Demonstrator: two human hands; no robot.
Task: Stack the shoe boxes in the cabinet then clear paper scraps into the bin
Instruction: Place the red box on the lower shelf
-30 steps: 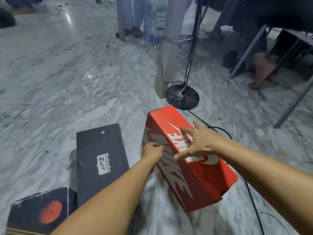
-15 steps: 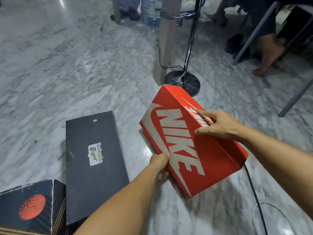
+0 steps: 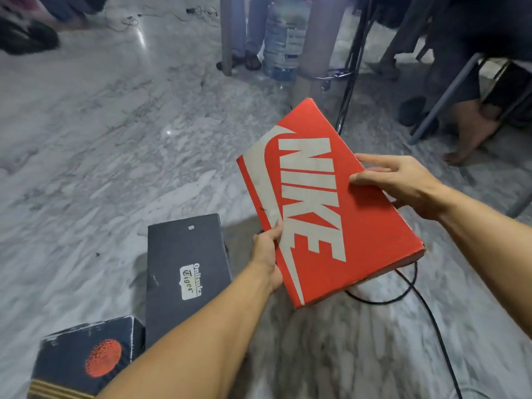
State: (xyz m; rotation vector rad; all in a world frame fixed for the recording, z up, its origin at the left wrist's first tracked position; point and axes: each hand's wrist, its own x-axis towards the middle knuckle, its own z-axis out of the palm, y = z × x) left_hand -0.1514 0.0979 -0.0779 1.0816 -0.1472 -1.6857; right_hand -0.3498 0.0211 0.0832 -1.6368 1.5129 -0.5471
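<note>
Red box (image 3: pixel 359 249) showing off-white logo; black box (image 3: pixel 172 254) bearing cream label; floor (image 3: pixel 100 139) showing grey-white marbling w/ veins.

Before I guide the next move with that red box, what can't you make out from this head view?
- Cabinet, bin, paper scraps: outside the frame.
- Left hand fingers: hidden under the red box.
- Dark box with red dot: cut off by the bottom edge.
- Black cable: partly hidden behind the red box.

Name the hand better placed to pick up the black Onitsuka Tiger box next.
Left. The left hand grips the red box's near-left edge, right beside the black box; the right hand holds the far side.
</note>
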